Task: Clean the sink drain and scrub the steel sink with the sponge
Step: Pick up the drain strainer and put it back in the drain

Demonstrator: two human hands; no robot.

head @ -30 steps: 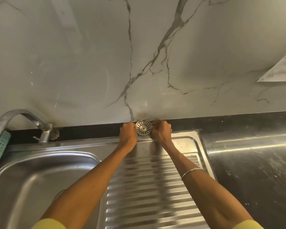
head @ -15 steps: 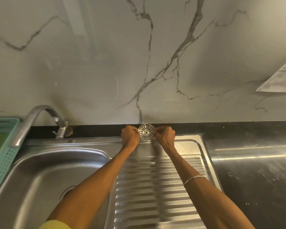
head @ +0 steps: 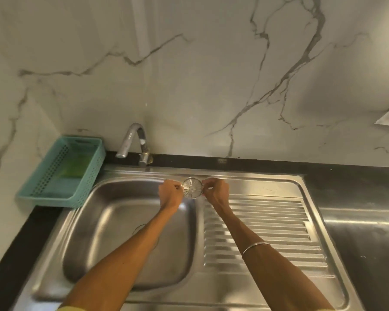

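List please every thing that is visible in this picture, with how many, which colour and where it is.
drain strainer: one, silver, held up between both hands over the sink's back edge
steel sink: one, silver, basin at left, ribbed drainboard at right
faucet: one, silver, behind the basin
basket: one, teal, on the counter left of the faucet, something green inside
countertop: one, black, around the sink
wall: white marble with grey veins, behind
bangle: one, silver, on the right wrist
left hand: one, pinches the strainer's left rim
right hand: one, pinches its right rim
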